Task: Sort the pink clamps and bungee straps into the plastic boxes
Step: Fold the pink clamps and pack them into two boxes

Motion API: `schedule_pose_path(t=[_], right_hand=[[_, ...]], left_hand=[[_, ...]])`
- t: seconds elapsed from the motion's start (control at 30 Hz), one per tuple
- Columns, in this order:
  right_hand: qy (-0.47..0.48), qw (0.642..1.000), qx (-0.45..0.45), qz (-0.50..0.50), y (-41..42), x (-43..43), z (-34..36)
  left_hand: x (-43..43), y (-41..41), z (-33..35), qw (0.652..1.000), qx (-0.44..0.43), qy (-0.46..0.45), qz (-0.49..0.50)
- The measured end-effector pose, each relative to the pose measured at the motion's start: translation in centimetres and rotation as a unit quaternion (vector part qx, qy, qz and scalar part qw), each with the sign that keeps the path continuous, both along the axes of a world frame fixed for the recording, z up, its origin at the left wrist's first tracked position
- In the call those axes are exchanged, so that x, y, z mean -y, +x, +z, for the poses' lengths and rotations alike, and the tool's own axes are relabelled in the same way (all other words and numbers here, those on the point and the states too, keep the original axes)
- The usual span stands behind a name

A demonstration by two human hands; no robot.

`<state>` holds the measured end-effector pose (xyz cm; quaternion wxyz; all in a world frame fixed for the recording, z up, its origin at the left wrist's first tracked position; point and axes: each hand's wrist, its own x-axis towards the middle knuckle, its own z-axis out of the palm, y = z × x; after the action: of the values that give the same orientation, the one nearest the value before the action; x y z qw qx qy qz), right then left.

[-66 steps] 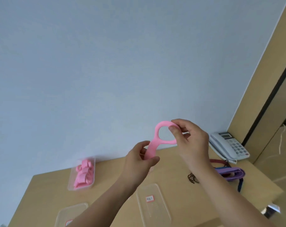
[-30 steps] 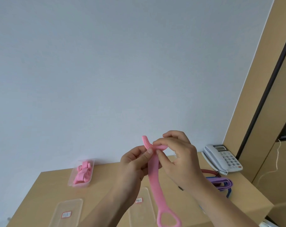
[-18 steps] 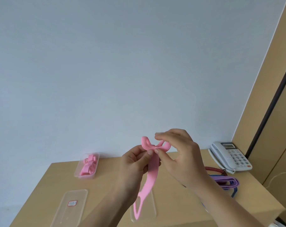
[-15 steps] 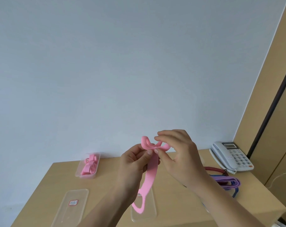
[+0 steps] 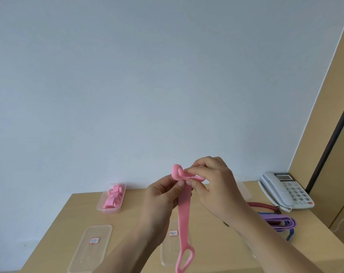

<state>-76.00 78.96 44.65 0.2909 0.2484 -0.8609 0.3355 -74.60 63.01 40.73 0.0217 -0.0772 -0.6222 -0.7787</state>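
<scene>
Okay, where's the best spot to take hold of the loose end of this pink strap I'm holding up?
Probably the flat band just above the bottom loop of the pink strap. It hangs straight down from the left hand and right hand, broad face toward you, so pinch front and back from the near side.

The clamp box sits back-left on the table, telephone in the back-right corner (straps just before it).

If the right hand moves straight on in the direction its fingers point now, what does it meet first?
The right hand points left, so likely the left hand, pinching the same pink strap just beside it; depth is unclear.
</scene>
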Motion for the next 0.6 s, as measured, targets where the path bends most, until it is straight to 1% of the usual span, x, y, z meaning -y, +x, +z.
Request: schedule_pose_path(t=[0.23, 0.4, 0.47, 0.6], right_hand=[[-0.012, 0.999, 0.030, -0.001, -0.6, 0.7, -0.3], [-0.031, 0.998, 0.059, -0.010, -1.0, 1.0, -0.6], [-0.023, 0.998, 0.058, -0.015, -1.0, 1.0, -0.7], [0.024, 0.999, 0.045, -0.009, -0.8, 1.1, -0.7]], left_hand=[[0.4, -0.1, -0.3, 0.998, -0.032, -0.047, 0.011], [0.6, -0.4, -0.2, 0.999, -0.024, -0.044, 0.011], [0.5, -0.4, -0.2, 0.999, -0.016, -0.033, 0.015], [0.2, -0.2, -0.2, 1.000, 0.005, -0.021, 0.014]])
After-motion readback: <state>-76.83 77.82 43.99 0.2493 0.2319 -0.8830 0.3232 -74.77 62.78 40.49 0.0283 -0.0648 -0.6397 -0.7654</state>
